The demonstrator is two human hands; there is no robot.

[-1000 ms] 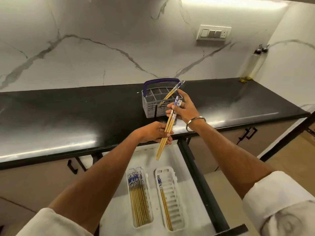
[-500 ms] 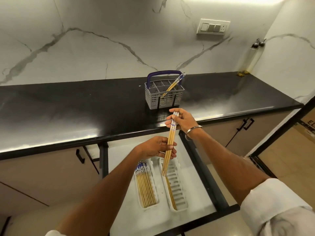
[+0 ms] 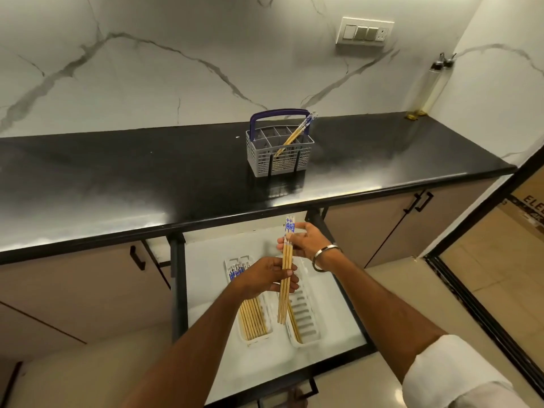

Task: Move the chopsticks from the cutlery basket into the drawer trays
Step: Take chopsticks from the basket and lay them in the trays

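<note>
A small bundle of wooden chopsticks (image 3: 286,267) with blue-and-white tops hangs nearly upright over the open drawer. My left hand (image 3: 265,279) grips its lower half and my right hand (image 3: 306,242) pinches it near the top. Below, the left white tray (image 3: 247,338) holds several chopsticks, and the right white tray (image 3: 307,313) has one or two lying in it. The grey cutlery basket (image 3: 279,156) with a purple handle stands on the black counter, a few chopsticks (image 3: 295,134) leaning in it.
The white-lined drawer (image 3: 206,260) is pulled out under the black counter (image 3: 117,178), with dark rails at both sides. Cabinet doors with black handles flank it. A clear bottle (image 3: 432,83) stands in the back right corner. A doorway opens at right.
Both hands carried the chopstick bundle down from beside the basket, past the counter's edge, to above the right tray. The bundle turned more upright.
</note>
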